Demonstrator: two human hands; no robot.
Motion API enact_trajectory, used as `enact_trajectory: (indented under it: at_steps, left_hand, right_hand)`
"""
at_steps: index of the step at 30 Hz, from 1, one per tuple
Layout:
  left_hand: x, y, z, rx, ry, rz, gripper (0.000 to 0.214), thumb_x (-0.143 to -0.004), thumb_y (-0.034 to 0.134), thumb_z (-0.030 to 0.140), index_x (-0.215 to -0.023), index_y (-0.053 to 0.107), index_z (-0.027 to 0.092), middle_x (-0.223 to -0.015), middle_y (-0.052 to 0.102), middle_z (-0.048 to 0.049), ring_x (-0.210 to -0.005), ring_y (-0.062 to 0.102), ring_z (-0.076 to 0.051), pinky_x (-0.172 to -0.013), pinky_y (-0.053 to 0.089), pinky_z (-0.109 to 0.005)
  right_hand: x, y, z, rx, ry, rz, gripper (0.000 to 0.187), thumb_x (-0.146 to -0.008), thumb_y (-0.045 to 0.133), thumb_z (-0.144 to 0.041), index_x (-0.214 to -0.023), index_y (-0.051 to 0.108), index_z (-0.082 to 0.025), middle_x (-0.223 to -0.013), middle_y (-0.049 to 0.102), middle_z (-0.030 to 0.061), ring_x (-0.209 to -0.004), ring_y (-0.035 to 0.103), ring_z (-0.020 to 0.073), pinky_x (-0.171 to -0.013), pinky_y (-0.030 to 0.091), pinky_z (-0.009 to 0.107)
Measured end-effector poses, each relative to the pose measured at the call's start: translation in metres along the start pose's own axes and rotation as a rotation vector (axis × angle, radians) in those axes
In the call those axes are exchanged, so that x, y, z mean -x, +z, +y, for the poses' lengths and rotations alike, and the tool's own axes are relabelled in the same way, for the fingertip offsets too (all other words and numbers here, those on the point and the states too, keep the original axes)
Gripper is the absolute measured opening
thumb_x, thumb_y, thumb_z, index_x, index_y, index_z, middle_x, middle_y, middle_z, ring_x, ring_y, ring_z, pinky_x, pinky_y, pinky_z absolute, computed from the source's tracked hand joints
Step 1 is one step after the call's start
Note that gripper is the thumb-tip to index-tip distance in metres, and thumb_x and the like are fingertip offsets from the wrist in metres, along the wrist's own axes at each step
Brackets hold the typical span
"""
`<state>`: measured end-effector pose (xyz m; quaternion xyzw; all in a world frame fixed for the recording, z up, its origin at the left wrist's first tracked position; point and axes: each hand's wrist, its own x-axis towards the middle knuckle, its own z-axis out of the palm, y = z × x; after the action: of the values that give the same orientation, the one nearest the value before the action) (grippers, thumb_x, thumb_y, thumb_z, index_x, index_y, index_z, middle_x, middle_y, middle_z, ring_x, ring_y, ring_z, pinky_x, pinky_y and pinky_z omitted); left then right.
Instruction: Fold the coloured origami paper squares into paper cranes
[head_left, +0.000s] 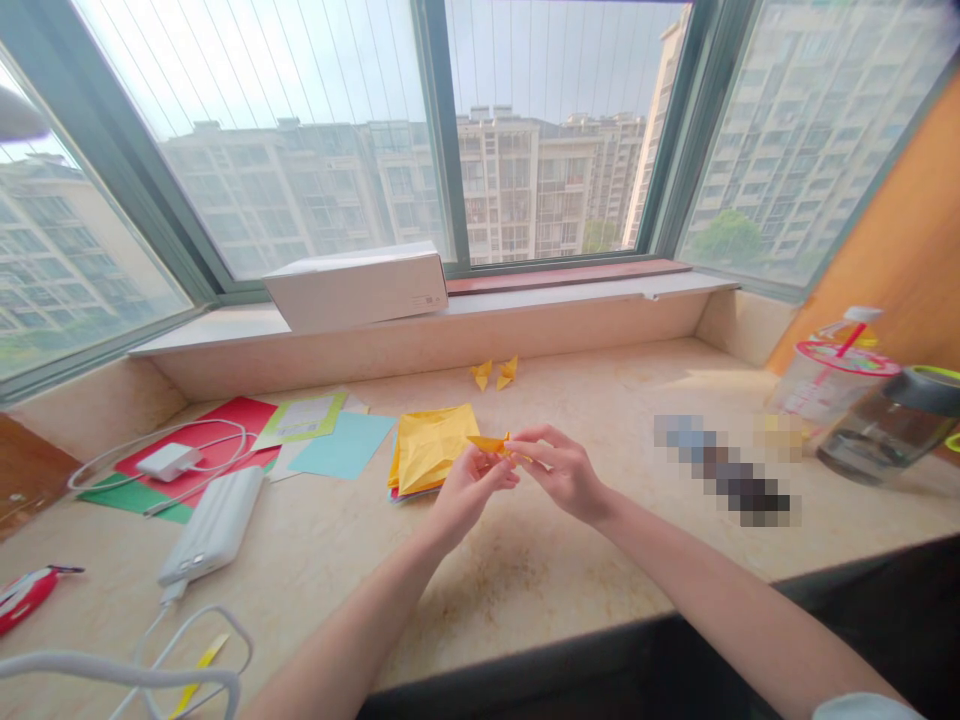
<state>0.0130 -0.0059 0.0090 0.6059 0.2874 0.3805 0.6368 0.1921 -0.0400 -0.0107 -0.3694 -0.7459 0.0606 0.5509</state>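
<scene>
My left hand (469,490) and my right hand (562,470) meet above the marble counter (525,590), pinching a small folded piece of orange-yellow paper (487,444) between their fingers. Just behind my left hand lies a stack of yellow paper (431,448) with other colours showing at its lower edge. Farther back, two small folded yellow paper figures (481,374) (508,372) sit apart from my hands, near the sill.
To the left lie red, green and light blue paper sheets (343,445), a white charger (169,462) with cable, and a white power bank (211,525). A plastic cup with straw (832,375) and a glass bottle (892,425) stand right, beside a pixelated patch (720,470). A white box (356,285) sits on the sill.
</scene>
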Motion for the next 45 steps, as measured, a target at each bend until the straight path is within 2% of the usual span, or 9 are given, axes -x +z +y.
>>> enact_trajectory:
  at_steps: [6, 11, 18, 24, 34, 37, 40, 45]
  left_hand:
    - [-0.001, -0.002, 0.002, 0.056, 0.069, 0.029, 0.039, -0.081, 0.072, 0.037, -0.105, 0.049, 0.019, -0.086, 0.067, -0.0006, -0.078, 0.067, -0.014, -0.075, 0.053, -0.030]
    - [-0.002, -0.003, 0.004, -0.043, 0.126, 0.108, 0.041, -0.079, 0.073, 0.035, -0.112, 0.055, 0.017, -0.088, 0.065, -0.0022, -0.076, 0.064, -0.014, -0.071, 0.054, -0.028]
    - [-0.004, -0.004, 0.002, -0.079, 0.172, 0.155, 0.036, -0.083, 0.068, 0.038, -0.112, 0.057, 0.018, -0.086, 0.064, -0.0021, -0.076, 0.064, -0.014, -0.067, 0.054, -0.027]
    - [-0.002, -0.005, 0.000, -0.193, 0.243, 0.207, 0.035, -0.086, 0.065, 0.036, -0.117, 0.058, 0.021, -0.089, 0.065, -0.0029, -0.085, 0.067, -0.016, -0.071, 0.054, -0.026]
    - [-0.001, -0.010, 0.000, -0.349, 0.281, 0.169, 0.032, -0.092, 0.058, 0.034, -0.123, 0.060, 0.026, -0.100, 0.067, -0.0043, -0.090, 0.070, -0.018, -0.075, 0.055, -0.028]
    - [-0.001, -0.012, 0.001, -0.436, 0.302, 0.169, 0.027, -0.094, 0.053, 0.033, -0.118, 0.063, 0.025, -0.107, 0.068, -0.0053, -0.090, 0.069, -0.017, -0.074, 0.056, -0.028]
    - [0.000, -0.013, 0.002, -0.552, 0.358, 0.209, 0.022, -0.095, 0.050, 0.031, -0.109, 0.065, 0.022, -0.104, 0.068, -0.0060, -0.091, 0.068, -0.017, -0.073, 0.057, -0.027]
    - [0.000, -0.014, 0.003, -0.690, 0.464, 0.296, 0.017, -0.087, 0.061, 0.028, -0.103, 0.064, 0.019, -0.106, 0.061, -0.0065, -0.085, 0.066, -0.016, -0.066, 0.057, -0.026]
  right_hand:
    - [-0.003, -0.001, -0.004, 0.062, 0.029, 0.096, 0.024, -0.093, 0.058, -0.022, -0.114, 0.068, -0.026, -0.105, 0.069, 0.0075, -0.097, 0.066, 0.0204, -0.085, 0.056, 0.035]
    - [-0.007, -0.002, -0.007, 0.127, 0.078, 0.171, 0.017, -0.091, 0.060, -0.024, -0.106, 0.069, -0.023, -0.098, 0.070, 0.0068, -0.090, 0.066, 0.0200, -0.083, 0.055, 0.036]
    - [-0.008, -0.001, -0.007, 0.140, 0.097, 0.183, 0.015, -0.091, 0.058, -0.022, -0.103, 0.067, -0.023, -0.094, 0.070, 0.0055, -0.086, 0.065, 0.0196, -0.081, 0.053, 0.035]
    - [-0.009, 0.001, -0.001, 0.152, 0.208, 0.212, 0.013, -0.091, 0.057, -0.028, -0.097, 0.066, -0.020, -0.086, 0.070, 0.0048, -0.073, 0.062, 0.0175, -0.071, 0.051, 0.032]
    - [-0.013, -0.007, 0.005, -0.072, 0.371, 0.249, 0.018, -0.088, 0.063, -0.032, -0.102, 0.068, -0.021, -0.098, 0.071, 0.0074, -0.089, 0.066, 0.0211, -0.078, 0.052, 0.034]
    - [-0.013, -0.009, 0.007, -0.130, 0.347, 0.246, 0.018, -0.088, 0.065, -0.033, -0.100, 0.069, -0.021, -0.098, 0.070, 0.0073, -0.090, 0.066, 0.0211, -0.078, 0.052, 0.034]
    - [-0.013, -0.011, 0.005, -0.089, 0.285, 0.211, 0.016, -0.089, 0.064, -0.032, -0.099, 0.070, -0.021, -0.092, 0.069, 0.0059, -0.083, 0.064, 0.0188, -0.074, 0.052, 0.032]
    - [-0.012, -0.010, -0.001, -0.009, 0.165, 0.111, 0.018, -0.091, 0.060, -0.029, -0.104, 0.071, -0.021, -0.086, 0.069, 0.0051, -0.074, 0.061, 0.0167, -0.068, 0.052, 0.030]
